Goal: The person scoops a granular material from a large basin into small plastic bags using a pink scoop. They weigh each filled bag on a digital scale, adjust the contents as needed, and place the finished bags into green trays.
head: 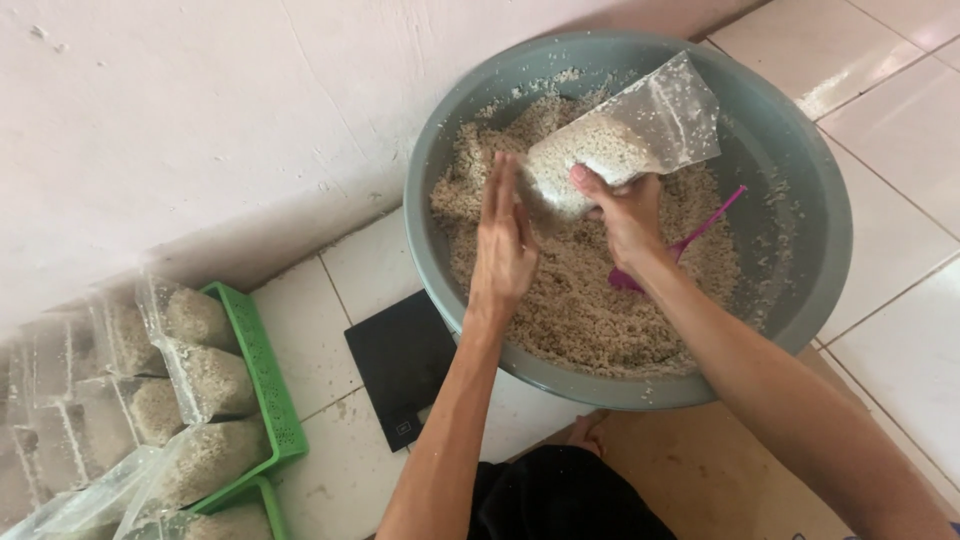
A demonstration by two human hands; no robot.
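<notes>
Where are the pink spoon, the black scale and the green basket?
pink spoon (pixel 712 220), head view, on its handle.
black scale (pixel 400 365), head view, on its top plate.
green basket (pixel 262 372), head view, on its rim.

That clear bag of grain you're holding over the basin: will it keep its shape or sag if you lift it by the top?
The bag would probably sag: thin clear film, its upper part empty and creased. The filled lower half looks packed and likely fairly heavy, since the right hand grips it underneath while the left hand presses flat against its side. Dust on the film may make it slippery.
</notes>
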